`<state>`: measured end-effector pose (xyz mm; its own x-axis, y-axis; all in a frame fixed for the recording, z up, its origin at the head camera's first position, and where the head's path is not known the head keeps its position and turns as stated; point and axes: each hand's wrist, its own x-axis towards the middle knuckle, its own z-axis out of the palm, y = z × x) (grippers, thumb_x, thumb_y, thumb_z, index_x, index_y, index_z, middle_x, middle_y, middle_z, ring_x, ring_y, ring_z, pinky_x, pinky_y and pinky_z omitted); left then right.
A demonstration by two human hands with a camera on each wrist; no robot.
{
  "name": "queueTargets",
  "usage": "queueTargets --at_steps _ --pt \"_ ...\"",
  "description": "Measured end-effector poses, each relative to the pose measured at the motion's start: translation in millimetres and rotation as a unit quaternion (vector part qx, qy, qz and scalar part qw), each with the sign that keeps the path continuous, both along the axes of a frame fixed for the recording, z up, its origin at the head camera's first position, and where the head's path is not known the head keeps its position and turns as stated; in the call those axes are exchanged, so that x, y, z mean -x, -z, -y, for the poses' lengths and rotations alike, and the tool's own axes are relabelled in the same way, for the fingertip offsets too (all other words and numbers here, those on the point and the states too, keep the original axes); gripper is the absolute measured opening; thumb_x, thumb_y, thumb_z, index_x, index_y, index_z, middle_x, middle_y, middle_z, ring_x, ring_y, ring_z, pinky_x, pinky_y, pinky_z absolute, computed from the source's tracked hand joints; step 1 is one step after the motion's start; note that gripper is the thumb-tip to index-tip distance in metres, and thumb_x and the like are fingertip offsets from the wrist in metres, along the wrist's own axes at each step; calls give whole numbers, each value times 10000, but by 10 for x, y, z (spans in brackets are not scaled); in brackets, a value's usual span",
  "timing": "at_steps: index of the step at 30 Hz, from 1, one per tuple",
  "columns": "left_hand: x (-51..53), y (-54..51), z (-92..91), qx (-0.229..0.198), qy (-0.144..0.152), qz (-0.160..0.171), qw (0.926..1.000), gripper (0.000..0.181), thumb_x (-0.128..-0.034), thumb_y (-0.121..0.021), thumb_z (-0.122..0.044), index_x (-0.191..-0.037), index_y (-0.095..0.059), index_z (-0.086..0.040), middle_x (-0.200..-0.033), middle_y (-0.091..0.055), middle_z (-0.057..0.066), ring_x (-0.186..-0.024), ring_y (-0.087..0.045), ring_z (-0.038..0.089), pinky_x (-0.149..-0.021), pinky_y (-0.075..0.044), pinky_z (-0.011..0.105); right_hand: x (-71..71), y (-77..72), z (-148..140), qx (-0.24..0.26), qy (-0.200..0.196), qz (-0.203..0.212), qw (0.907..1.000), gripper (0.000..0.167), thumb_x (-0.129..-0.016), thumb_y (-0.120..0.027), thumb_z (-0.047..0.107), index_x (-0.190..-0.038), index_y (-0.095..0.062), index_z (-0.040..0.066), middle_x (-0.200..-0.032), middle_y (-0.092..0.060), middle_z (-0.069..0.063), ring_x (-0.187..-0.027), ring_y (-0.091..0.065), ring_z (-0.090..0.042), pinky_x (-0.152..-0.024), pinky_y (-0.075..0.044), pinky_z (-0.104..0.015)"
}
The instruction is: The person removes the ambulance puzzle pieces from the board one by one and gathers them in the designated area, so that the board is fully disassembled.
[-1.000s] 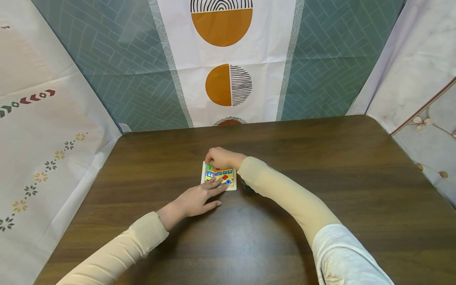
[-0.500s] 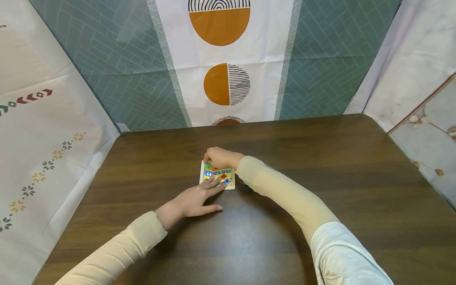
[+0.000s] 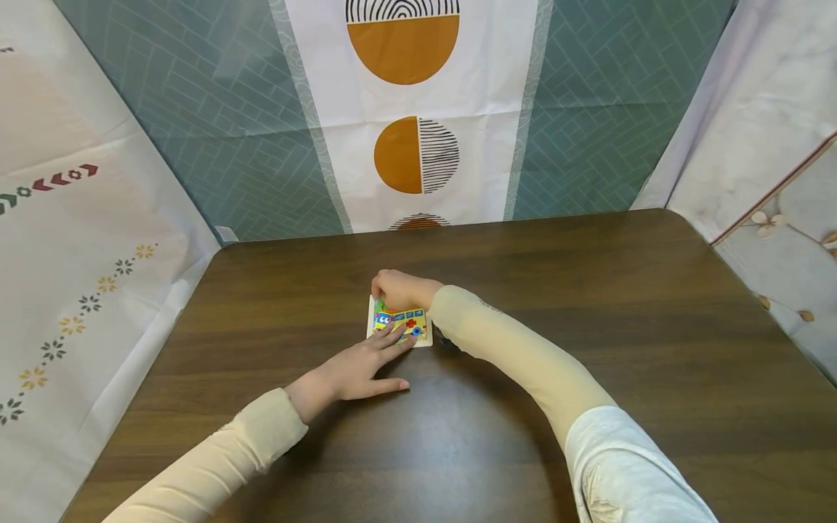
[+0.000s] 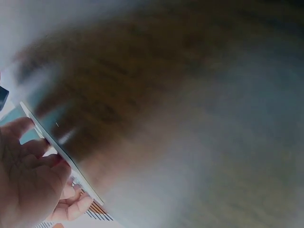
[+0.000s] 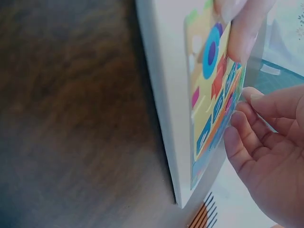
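A small white-rimmed board (image 3: 428,338) with a colourful bus picture (image 3: 411,317) lies flat on the dark wooden table. Across its lower left part the left hand (image 3: 356,367) rests with fingers spread and thumb stretched out to the side. The right hand (image 3: 402,289) reaches over the far edge, its fingers curled and thumb and forefinger pinching at the far left corner. In the right wrist view, the right hand (image 5: 273,137) has its fingertips against the picture (image 5: 213,95); whether a loose piece is between them is hidden. The left wrist view shows the left hand (image 4: 28,175) at the board's edge (image 4: 71,164).
The brown table (image 3: 588,312) extends around the board on all sides. Behind it hangs a teal and white cloth (image 3: 484,167) with orange half circles. Patterned white cloths hang at the left (image 3: 131,218) and right (image 3: 739,94). A dark item at the right wrist is partly hidden.
My right hand and forearm have shifted slightly left along the board's far edge. The left hand has stayed on the board, its thumb a little more stretched out.
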<state>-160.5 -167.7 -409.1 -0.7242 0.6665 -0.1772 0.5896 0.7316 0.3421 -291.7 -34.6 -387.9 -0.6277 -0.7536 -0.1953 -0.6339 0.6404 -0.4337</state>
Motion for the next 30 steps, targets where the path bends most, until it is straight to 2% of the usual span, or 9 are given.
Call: queueTargets --at_steps 5,12,13,16,19,20,23,30 --pt "3 1 -7 6 21 -57 10000 733 -920 -516 -550 -1498 -313 -147 -1581 -186 111 -1459 -121 337 -1111 -300 498 19 10 -10 95 67 75 9999 249 -973 -426 18 -1099 -641 25 -1173 -585 -93 -1070 -529 -184 -997 -426 -279" --pt "-6 -33 -26 35 6 -148 9999 717 -922 -518 -541 -1488 -337 -139 -1572 -197 138 -1450 -159 346 -1097 -322 501 66 -7 -7 259 252 587 9976 212 -946 -464 6 -1074 -631 30 -1145 -618 -99 -997 -557 -199 -922 -461 -275" --pt "-9 -36 -29 49 -5 -171 9998 722 -919 -521 -544 -1489 -336 -141 -1573 -189 148 -1448 -165 345 -1093 -329 499 129 66 -4 387 230 568 9974 189 -938 -488 25 -1044 -641 58 -1110 -629 -74 -979 -564 -181 -903 -466 -261" --pt "-14 -39 -36 59 -23 -227 9997 736 -909 -533 -552 -1489 -335 -145 -1570 -169 182 -1443 -181 349 -1088 -338 495 150 78 -5 445 302 533 9971 169 -923 -508 15 -1001 -646 73 -1064 -637 -59 -999 -574 -170 -913 -465 -249" --pt "-18 -44 -36 62 -36 -246 9997 740 -904 -536 -558 -1488 -339 -148 -1566 -166 200 -1441 -190 347 -1088 -339 491 149 76 -11 568 301 660 9957 225 -903 -495 -43 -1036 -641 65 -1075 -636 -70 -1038 -582 -180 -935 -464 -244" --pt "-18 -44 -35 64 -35 -242 9997 739 -904 -535 -558 -1487 -341 -148 -1566 -168 199 -1441 -192 345 -1091 -337 490 91 3 -15 492 341 718 9956 260 -898 -477 -75 -1073 -632 41 -1104 -630 -94 -1069 -577 -198 -959 -457 -257" --pt "-17 -41 -31 80 -31 -235 9997 735 -906 -530 -560 -1487 -343 -150 -1566 -171 196 -1441 -196 341 -1092 -336 488 70 -10 -19 585 332 737 9950 324 -878 -481 -113 -1132 -619 33 -1127 -627 -103 -1078 -576 -200 -966 -455 -258" --pt "-12 -32 -30 115 -38 -274 9996 740 -904 -525 -570 -1489 -338 -158 -1564 -187 192 -1440 -203 340 -1090 -338 489 56 -40 -10 641 613 675 9938 303 -873 -507 -116 -1114 -632 21 -1076 -639 -108 -1019 -585 -201 -928 -472 -252"
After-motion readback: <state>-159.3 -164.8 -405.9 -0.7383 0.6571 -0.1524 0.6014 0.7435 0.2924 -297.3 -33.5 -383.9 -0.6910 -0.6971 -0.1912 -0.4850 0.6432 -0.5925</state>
